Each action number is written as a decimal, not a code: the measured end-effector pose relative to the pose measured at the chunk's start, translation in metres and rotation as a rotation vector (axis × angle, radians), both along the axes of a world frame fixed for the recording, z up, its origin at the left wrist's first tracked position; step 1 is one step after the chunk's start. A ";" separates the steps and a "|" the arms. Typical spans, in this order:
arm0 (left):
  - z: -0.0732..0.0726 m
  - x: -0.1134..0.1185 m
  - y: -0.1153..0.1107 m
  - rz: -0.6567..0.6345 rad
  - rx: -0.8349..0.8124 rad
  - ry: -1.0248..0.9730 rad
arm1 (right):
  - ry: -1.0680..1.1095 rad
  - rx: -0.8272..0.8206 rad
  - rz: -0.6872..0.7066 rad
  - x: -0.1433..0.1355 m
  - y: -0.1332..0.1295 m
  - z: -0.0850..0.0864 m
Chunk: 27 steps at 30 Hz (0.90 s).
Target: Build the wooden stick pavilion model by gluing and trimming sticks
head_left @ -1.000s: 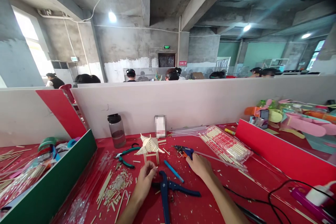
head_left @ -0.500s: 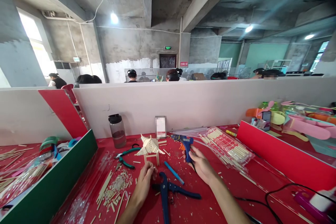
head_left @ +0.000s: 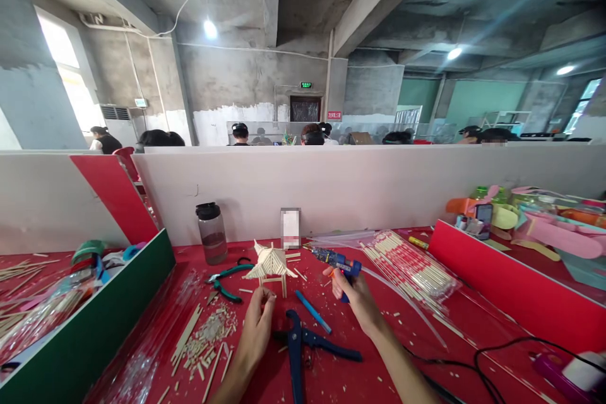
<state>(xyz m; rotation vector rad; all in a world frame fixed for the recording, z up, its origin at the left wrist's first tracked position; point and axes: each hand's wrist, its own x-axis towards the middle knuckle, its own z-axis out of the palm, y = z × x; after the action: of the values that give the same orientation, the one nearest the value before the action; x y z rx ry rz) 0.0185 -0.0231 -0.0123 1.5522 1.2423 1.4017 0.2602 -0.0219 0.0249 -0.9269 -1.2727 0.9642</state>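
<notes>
My right hand [head_left: 360,308] is wrapped round the handle of a blue hot glue gun [head_left: 341,263], its nozzle pointing left. A long translucent glue stick [head_left: 404,297] trails from the gun's back end. A small pavilion model [head_left: 271,261] of wooden sticks, with a pointed star-like roof on stick legs, stands left of the gun. Just in front of its legs, my left hand [head_left: 257,322] has its thumb and fingers pinched together. Whatever lies between those fingertips is too small to make out. Between my forearms lies a dark blue pipe cutter [head_left: 296,353], with a blue pen-like stick [head_left: 313,312] behind it.
Green-handled pliers [head_left: 230,293], wood offcuts [head_left: 208,338] and a water bottle [head_left: 211,235] are on the left. Bundled sticks in plastic [head_left: 411,265] lie at right, near a black cable [head_left: 478,360]. Green [head_left: 108,322] and red [head_left: 502,284] dividers flank the red table; a white partition [head_left: 355,186] stands behind.
My right hand has shifted its grip on the glue gun, fingers now at the orange trigger, and the gun has turned more level. The glue stick behind it now shows. My left hand moved slightly up.
</notes>
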 end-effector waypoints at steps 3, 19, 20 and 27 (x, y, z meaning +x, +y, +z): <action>0.006 -0.003 -0.001 0.076 0.087 0.090 | -0.259 0.017 -0.070 -0.001 -0.011 0.007; -0.002 -0.015 0.012 0.119 0.114 0.073 | -0.624 0.322 -0.134 -0.035 -0.030 0.011; -0.001 -0.014 0.012 0.102 0.111 0.071 | -0.636 0.328 -0.135 -0.035 -0.030 0.009; 0.000 -0.011 0.010 0.086 0.110 0.050 | -0.642 0.313 -0.128 -0.035 -0.028 0.000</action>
<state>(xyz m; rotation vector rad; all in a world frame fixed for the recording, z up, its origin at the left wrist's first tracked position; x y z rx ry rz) 0.0071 -0.0135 -0.0124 1.6335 1.2952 1.5169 0.2248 -0.0502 0.0251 -1.0914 -1.8109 0.3459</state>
